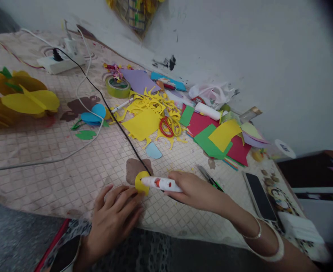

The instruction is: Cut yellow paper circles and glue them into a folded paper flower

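A small yellow paper circle (pixel 139 183) lies near the table's front edge, partly over a brown stain. My left hand (pixel 114 211) comes in from below, fingers bent and fingertips holding the circle's lower edge; the thumb is partly hidden. From the right, my right hand (pixel 190 189) is wrapped round a white glue gun (pixel 162 183) with red marks. Its pointed tip is over the circle, but I cannot tell whether it touches. A black cord (pixel 121 128) runs from the power strip to the glue gun.
Yellow scraps (pixel 144 122), scissors (pixel 169 126) and coloured sheets (pixel 211 139) lie beyond my hands. A cutter knife (pixel 208 177) and phone (pixel 259 196) are at right. Yellow paper shapes (pixel 32 100), a white cable (pixel 83 79) and a power strip (pixel 60 63) are at left.
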Action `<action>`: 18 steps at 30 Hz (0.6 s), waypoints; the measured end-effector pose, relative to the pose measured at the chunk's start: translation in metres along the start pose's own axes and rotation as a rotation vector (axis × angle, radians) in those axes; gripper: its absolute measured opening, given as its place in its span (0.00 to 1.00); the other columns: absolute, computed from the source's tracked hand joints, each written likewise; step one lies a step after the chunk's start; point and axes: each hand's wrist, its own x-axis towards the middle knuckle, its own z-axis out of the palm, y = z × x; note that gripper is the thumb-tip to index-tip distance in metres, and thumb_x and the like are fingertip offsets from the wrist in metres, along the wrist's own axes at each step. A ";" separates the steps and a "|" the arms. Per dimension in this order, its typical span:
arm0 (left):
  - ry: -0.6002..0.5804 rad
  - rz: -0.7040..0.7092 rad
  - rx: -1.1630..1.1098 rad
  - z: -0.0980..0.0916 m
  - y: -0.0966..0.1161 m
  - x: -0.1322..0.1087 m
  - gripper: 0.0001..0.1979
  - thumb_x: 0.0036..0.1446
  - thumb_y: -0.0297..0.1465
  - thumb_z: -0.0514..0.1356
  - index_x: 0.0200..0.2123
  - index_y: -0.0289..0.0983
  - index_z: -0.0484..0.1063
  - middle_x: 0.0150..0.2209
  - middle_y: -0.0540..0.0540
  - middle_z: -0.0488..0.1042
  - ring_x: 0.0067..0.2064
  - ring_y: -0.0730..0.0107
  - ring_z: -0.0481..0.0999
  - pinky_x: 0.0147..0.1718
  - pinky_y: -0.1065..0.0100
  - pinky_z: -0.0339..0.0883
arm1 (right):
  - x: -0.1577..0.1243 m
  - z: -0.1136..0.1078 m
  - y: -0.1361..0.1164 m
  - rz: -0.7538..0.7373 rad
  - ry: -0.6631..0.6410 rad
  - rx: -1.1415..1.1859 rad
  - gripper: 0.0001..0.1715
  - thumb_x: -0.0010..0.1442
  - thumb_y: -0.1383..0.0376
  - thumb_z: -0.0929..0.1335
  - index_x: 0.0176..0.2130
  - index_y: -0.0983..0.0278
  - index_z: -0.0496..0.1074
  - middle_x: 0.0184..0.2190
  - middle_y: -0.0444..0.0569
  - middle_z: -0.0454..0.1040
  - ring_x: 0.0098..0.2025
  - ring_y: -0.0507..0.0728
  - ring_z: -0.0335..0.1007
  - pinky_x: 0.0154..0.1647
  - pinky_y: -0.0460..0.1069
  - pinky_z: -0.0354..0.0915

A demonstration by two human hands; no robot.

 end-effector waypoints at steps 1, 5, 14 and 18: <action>-0.001 0.003 -0.001 0.000 0.000 0.000 0.11 0.57 0.33 0.60 0.45 0.48 0.73 0.41 0.54 0.81 0.44 0.61 0.75 0.56 0.54 0.52 | 0.001 0.000 0.000 -0.015 -0.023 -0.012 0.09 0.61 0.61 0.66 0.37 0.65 0.67 0.32 0.51 0.74 0.32 0.57 0.69 0.29 0.48 0.55; -0.011 0.007 -0.001 0.000 -0.002 -0.002 0.10 0.58 0.34 0.59 0.44 0.49 0.73 0.41 0.56 0.81 0.44 0.62 0.74 0.56 0.55 0.51 | 0.005 -0.002 -0.003 0.014 -0.025 -0.049 0.09 0.62 0.61 0.66 0.38 0.66 0.67 0.32 0.53 0.75 0.33 0.58 0.70 0.30 0.48 0.55; -0.007 0.011 0.000 -0.001 -0.001 -0.001 0.09 0.59 0.33 0.59 0.42 0.48 0.74 0.41 0.55 0.81 0.44 0.61 0.74 0.55 0.55 0.53 | 0.009 -0.003 -0.008 0.002 -0.023 -0.089 0.08 0.62 0.62 0.66 0.37 0.66 0.67 0.32 0.52 0.75 0.33 0.58 0.71 0.29 0.49 0.55; -0.001 0.008 -0.003 0.001 -0.002 -0.002 0.08 0.58 0.33 0.59 0.41 0.48 0.74 0.41 0.55 0.81 0.44 0.62 0.74 0.57 0.55 0.52 | 0.007 -0.005 -0.007 -0.007 -0.019 -0.089 0.08 0.60 0.63 0.67 0.38 0.67 0.68 0.33 0.53 0.75 0.33 0.58 0.71 0.29 0.48 0.55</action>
